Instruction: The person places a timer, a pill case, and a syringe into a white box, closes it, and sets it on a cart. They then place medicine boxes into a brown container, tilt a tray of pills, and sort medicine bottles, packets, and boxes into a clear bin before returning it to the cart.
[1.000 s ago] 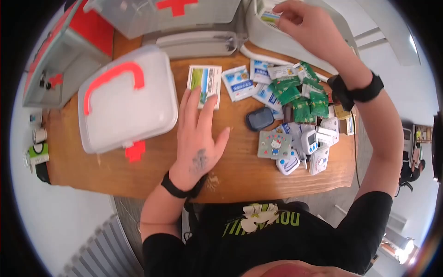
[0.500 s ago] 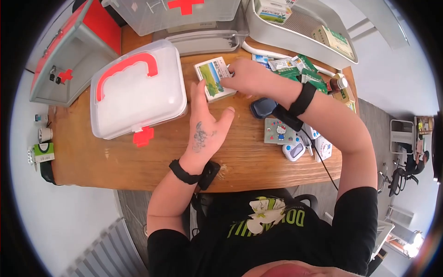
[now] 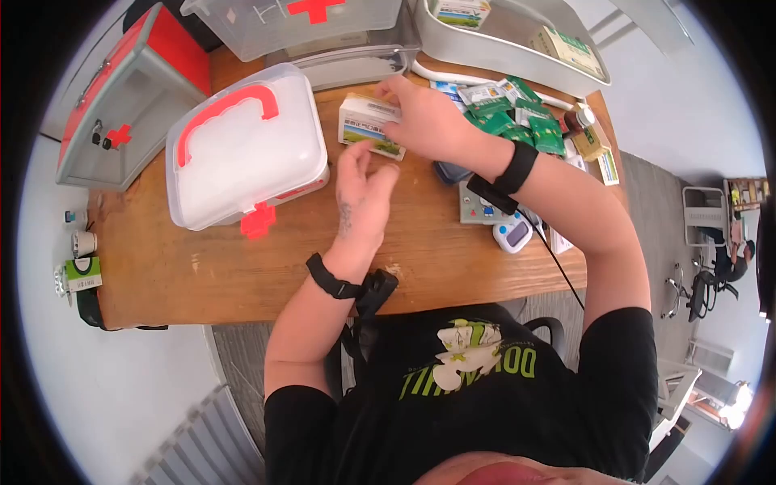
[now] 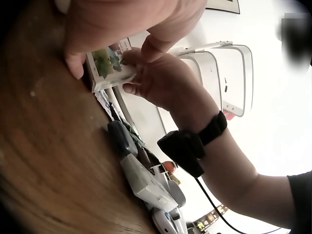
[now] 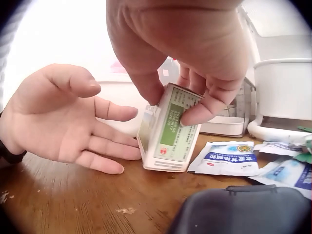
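Observation:
A small medicine box (image 3: pixel 361 121) with a landscape print stands on edge on the wooden table. My right hand (image 3: pixel 432 121) grips it from above, thumb on one face and fingers on the other, as the right wrist view shows. My left hand (image 3: pixel 365 190) is beside the box with fingers spread, the fingertips right at its near face; its palm (image 5: pixel 58 117) holds nothing. Blue-and-white sachets (image 5: pixel 226 158) lie just beyond the box, and a dark blue case (image 5: pixel 239 209) is close to the right wrist.
A white-lidded first-aid box (image 3: pixel 234 153) with a red handle stands left. A white tray (image 3: pixel 517 61) holding boxes is at the back right. Green sachets (image 3: pixel 546 133), a brown bottle (image 3: pixel 580 119) and a small white-blue device (image 3: pixel 513 234) lie to the right.
My right hand has come from the white tray to the medicine box and gripped it. The box, flat before, is now turned up on edge. My left hand stays close by.

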Available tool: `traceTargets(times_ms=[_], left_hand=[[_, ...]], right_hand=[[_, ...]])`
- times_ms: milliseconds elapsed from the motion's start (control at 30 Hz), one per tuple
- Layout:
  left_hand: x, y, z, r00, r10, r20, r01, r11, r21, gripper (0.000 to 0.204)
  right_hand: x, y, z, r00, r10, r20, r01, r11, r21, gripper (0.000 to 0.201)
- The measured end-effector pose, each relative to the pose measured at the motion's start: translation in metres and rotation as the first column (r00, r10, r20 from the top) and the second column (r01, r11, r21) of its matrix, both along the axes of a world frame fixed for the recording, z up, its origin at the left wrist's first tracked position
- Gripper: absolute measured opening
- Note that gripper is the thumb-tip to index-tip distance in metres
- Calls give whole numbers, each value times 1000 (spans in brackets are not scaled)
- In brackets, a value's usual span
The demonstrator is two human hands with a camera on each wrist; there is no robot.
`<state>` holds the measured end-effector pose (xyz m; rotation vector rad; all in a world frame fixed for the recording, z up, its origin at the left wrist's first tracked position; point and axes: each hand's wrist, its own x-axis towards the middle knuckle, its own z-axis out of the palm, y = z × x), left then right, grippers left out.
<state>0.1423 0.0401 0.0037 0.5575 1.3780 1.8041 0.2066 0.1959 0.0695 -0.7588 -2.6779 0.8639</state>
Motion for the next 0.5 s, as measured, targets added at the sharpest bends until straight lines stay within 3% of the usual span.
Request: traceTargets(times_ms=[67, 167, 300, 433, 500], left_hand=[[2, 0, 1, 996, 86, -8, -86, 996, -6, 56], [2, -2, 3, 997, 78, -22, -78, 997, 3, 56], [1, -4, 1, 995, 77, -60, -77, 997, 0, 54], [1, -5, -1, 984, 103, -147, -96, 994, 52, 51], [4, -6, 2, 984, 76, -162, -68, 996, 51, 49]], right_hand=[[8, -4, 1, 999, 28, 16, -30, 997, 77, 53], [15, -5, -3, 996, 91, -25, -82, 961, 264, 60], [29, -5, 16, 995, 81, 58, -92, 966, 242, 61], [60, 11, 50, 984, 119, -134, -61, 925, 375, 64], [75, 30, 78, 988, 77, -135, -18, 919, 394, 63]])
